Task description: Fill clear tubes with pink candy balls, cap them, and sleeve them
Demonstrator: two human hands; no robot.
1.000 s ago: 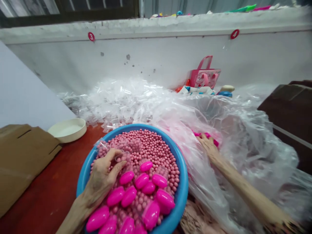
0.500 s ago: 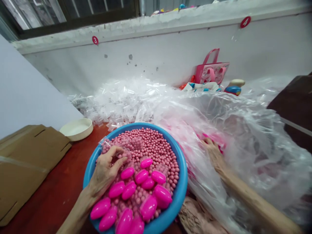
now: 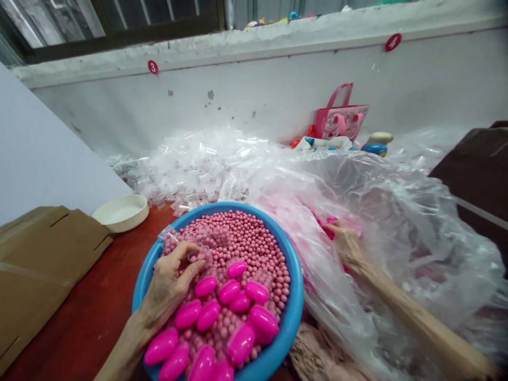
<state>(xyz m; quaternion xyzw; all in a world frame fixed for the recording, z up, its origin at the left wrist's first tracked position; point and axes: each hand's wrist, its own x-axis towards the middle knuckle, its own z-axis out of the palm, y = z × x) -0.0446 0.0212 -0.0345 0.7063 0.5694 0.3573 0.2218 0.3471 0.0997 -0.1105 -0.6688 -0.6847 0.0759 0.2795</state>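
A blue basin point(image 3: 296, 296) holds many small pink beads point(image 3: 254, 238). Several glossy bright-pink oval pieces point(image 3: 240, 343) rest on them, some joined to clear parts with beads inside. Over the basin's left side, my left hand point(image 3: 170, 275) is closed on a clear plastic container point(image 3: 202, 255) whose round rim shows near the thumb and fingertips. To the right, my right hand point(image 3: 344, 241) reaches into a large clear plastic bag point(image 3: 400, 211), fingers curled at bright-pink pieces point(image 3: 328, 227). Its fingertips are partly hidden, so what they grip is unclear.
Small clear plastic pieces point(image 3: 190, 169) are heaped along the wall. On the left are a white round dish point(image 3: 123, 214) and a cardboard box point(image 3: 47, 270). A pink bag point(image 3: 341, 119) stands behind the plastic; a dark box point(image 3: 476, 180) is at the right.
My right hand has shifted slightly left among the pink pieces in the bag. My left hand keeps the same hold over the basin. The whole view has shifted slightly.
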